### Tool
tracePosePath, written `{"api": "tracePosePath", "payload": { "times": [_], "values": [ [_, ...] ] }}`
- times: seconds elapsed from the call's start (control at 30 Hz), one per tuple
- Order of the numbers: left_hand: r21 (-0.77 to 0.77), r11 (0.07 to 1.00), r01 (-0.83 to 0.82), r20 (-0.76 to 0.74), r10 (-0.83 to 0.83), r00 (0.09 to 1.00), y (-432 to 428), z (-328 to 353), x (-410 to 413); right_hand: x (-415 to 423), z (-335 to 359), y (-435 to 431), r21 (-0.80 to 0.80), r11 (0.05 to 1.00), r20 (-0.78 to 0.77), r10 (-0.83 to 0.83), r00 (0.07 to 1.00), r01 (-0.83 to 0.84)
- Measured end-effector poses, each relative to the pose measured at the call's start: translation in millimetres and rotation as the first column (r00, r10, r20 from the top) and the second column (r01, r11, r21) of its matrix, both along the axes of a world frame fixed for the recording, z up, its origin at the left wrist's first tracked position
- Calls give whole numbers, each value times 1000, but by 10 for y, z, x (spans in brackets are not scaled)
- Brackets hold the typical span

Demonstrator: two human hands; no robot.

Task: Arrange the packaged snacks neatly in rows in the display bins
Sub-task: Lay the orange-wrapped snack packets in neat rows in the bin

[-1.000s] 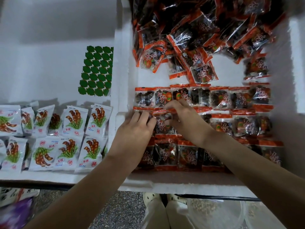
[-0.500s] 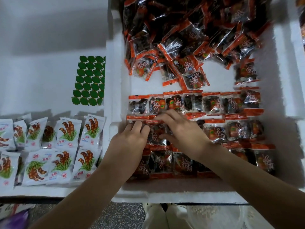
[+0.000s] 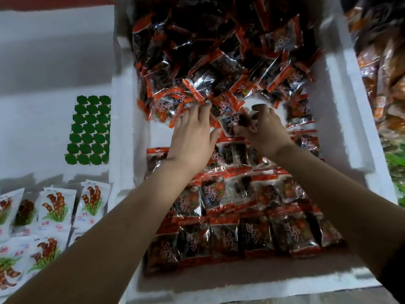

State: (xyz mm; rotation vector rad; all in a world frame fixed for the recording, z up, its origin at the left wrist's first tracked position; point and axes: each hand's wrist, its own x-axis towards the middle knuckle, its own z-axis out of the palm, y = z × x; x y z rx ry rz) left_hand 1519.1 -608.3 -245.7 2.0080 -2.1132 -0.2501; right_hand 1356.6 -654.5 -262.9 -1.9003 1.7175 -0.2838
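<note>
A white foam bin (image 3: 341,119) holds dark snack packets with orange-red edges. Its near half carries packets laid in neat rows (image 3: 236,233). A loose heap of the same packets (image 3: 214,53) fills the far half. My left hand (image 3: 192,132) lies flat with straight fingers on packets at the heap's near edge. My right hand (image 3: 263,128) pinches one snack packet (image 3: 232,126) between thumb and curled fingers, just right of my left hand.
The left foam bin (image 3: 54,69) holds white packets with brown-and-green prints (image 3: 52,207) in rows and a block of green packets (image 3: 89,128). Orange-brown bagged snacks (image 3: 381,62) fill the space at the far right.
Both hands left the near rows and reached farther back to the heap's edge. My right hand now pinches a packet. The camera view shifted forward over the bin.
</note>
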Motion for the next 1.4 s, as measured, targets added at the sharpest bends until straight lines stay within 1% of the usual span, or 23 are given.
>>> {"api": "tracePosePath", "payload": {
  "times": [0.1, 0.17, 0.23, 0.3, 0.33, 0.37, 0.43, 0.5, 0.57, 0.67, 0.73, 0.8, 0.87, 0.93, 1.0, 1.1, 1.2, 1.27, 1.33, 1.4],
  "values": [
    [-29, 996, -89, -67, 87, 994, -199, -14, -87, 93, -64, -99, -22, 1000, -51, -23, 998, 22],
    [-58, 988, -142, -114, 135, 984, -285, -18, -126, 111, -83, -130, -27, 1000, -60, -6, 998, 4],
    [-70, 987, -147, -59, 143, 988, -353, -44, -135, 107, -65, -145, 34, 999, 27, -19, 999, 18],
    [-34, 990, -135, -5, 135, 991, -422, -57, -127, 78, -68, -171, 62, 997, 100, -55, 993, 49],
    [9, 990, -139, -28, 139, 990, -451, -53, -126, 63, -69, -178, 53, 997, 100, -58, 993, 53],
    [56, 987, -150, -77, 154, 985, -473, -39, -132, 56, -64, -175, 48, 997, 102, -59, 993, 54],
    [137, 974, -179, -203, 204, 958, -506, -18, -139, 50, -34, -152, 58, 997, 157, -67, 985, 59],
    [161, 966, -203, -327, 246, 912, -500, -5, -137, 57, 15, -110, 33, 998, 242, -60, 968, 53],
    [147, 965, -219, -440, 262, 859, -461, 12, -121, 57, 79, -76, -20, 999, 301, -39, 953, 47],
    [145, 957, -250, -550, 288, 784, -366, 81, -83, 21, 178, -35, -83, 996, 333, 3, 943, 26],
    [154, 946, -287, -619, 318, 718, -293, 162, -64, -25, 265, 2, -95, 994, 388, -14, 922, 55],
    [199, 935, -295, -718, 343, 606, -217, 241, -42, -82, 347, 69, -85, 991, 483, -49, 874, 103],
    [268, 921, -284, -767, 382, 515, -110, 320, -23, -144, 416, 179, -32, 992, 583, -80, 809, 121],
    [304, 909, -285, -770, 411, 488, 22, 382, -7, -210, 430, 318, 33, 996, 602, -90, 794, 87],
    [327, 902, -282, -752, 429, 500, 176, 423, 16, -268, 380, 473, 61, 997, 552, -76, 831, 50],
    [347, 904, -251, -702, 428, 569, 427, 406, 75, -318, 277, 710, 88, 995, 465, -84, 881, 49],
    [387, 916, -103, -598, 335, 728, 665, 350, 95, -349, 157, 931, 189, 978, 444, -165, 881, 88],
    [433, 901, -26, -542, 283, 791, 777, 277, 77, -347, 94, 1044, 259, 961, 406, -203, 891, 100],
    [461, 887, 15, -505, 248, 827, 855, 195, 34, -346, 34, 1131, 247, 963, 344, -195, 918, 112],
    [470, 882, 39, -451, 202, 869, 916, 133, -28, -336, 1, 1195, 193, 977, 262, -144, 954, 94]
  ]
}}
